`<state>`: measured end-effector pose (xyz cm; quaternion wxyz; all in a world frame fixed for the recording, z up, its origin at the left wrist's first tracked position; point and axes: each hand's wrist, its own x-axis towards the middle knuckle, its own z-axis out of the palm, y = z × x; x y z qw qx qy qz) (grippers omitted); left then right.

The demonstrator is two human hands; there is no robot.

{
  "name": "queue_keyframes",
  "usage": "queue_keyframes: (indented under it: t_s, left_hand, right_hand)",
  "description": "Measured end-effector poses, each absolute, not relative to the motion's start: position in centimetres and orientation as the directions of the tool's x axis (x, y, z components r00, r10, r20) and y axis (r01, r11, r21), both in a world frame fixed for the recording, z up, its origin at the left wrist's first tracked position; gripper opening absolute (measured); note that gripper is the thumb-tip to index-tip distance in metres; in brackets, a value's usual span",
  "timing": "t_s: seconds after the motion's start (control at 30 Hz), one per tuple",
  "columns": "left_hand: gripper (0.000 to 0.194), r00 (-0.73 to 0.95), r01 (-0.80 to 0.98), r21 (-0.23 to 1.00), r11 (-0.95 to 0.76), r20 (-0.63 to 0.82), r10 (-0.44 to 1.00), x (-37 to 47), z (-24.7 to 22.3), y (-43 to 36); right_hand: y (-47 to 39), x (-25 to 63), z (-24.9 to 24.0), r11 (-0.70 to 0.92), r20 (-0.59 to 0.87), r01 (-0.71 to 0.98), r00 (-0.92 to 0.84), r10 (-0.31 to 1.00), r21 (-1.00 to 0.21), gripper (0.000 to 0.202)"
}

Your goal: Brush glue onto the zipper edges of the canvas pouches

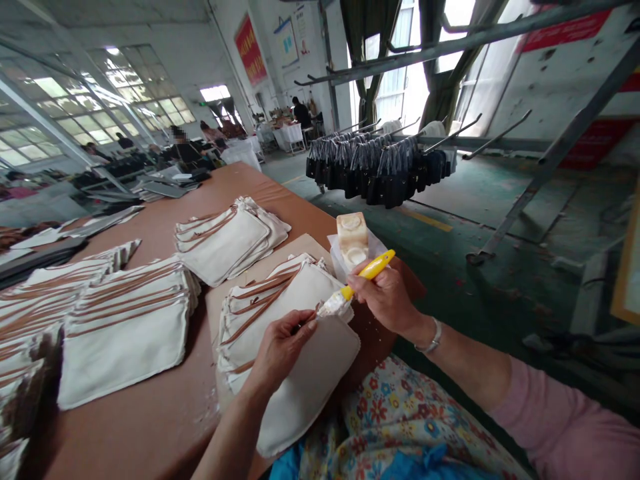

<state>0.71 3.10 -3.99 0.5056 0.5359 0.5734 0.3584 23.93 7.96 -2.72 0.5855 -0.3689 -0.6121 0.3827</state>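
My right hand (387, 293) is closed round the yellow handle of a brush (376, 265). Its white-coated bristles rest against the edge of a cream fabric piece (315, 373), close to the fingertips of my left hand (286, 347). That hand pinches the edge of this piece, which lies on a small stack of similar pieces with brown strips (270, 287). Beneath the stack is a sheet of cardboard (215, 320). A cream-coloured container (352, 230) with a white-smeared opening stands just beyond my right hand on a pale sheet.
More stacks of cream pieces (125, 340) cover the left of the brown table (240, 177), with another stack (230, 240) behind the cardboard. A metal rack (500, 143) hung with dark items (380, 173) stands beyond the table's right edge. Several people work in the background.
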Motion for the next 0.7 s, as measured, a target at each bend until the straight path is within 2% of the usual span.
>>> queue_keyframes:
  t_s: [0.17, 0.33, 0.4, 0.47, 0.53, 0.63, 0.7]
  left_hand:
    - [0.03, 0.125, 0.304, 0.949, 0.083, -0.126, 0.984, 0.6, -3.7, 2.3]
    - [0.026, 0.107, 0.389, 0.919, -0.065, 0.024, 0.994, 1.1, -3.7, 1.6]
    - [0.02, 0.119, 0.474, 0.861, -0.186, 0.146, 0.982, 1.4, -3.8, 1.1]
    - [0.015, 0.177, 0.575, 0.749, -0.329, 0.28, 0.944, 1.7, -3.7, 0.4]
    - [0.01, 0.273, 0.663, 0.585, -0.467, 0.392, 0.879, 2.0, -3.4, -0.4]
    - [0.009, 0.405, 0.743, 0.307, -0.594, 0.5, 0.765, 2.5, -2.8, -1.1]
    - [0.011, 0.446, 0.777, 0.172, -0.606, 0.53, 0.721, 2.7, -2.5, -1.3]
  right_hand:
    - [7.8, 23.8, -2.1, 0.491, 0.502, 0.122, 0.098, 0.859, -0.863, 0.018]
    - [6.7, 24.0, -2.0, 0.471, 0.47, 0.082, -0.033, 0.882, -0.878, 0.02]
    - [6.9, 24.3, -2.2, 0.472, 0.476, 0.118, 0.009, 0.879, -0.874, 0.021]
    - [7.4, 24.8, -2.2, 0.463, 0.476, 0.127, 0.102, 0.874, -0.877, 0.022]
    - [7.9, 25.3, -2.1, 0.455, 0.463, 0.088, 0.124, 0.877, -0.886, 0.024]
    - [8.0, 25.5, -1.5, 0.418, 0.418, -0.023, 0.009, 0.908, -0.908, 0.027]
    - [7.5, 25.4, -0.7, 0.353, 0.36, -0.073, -0.145, 0.922, -0.933, 0.026]
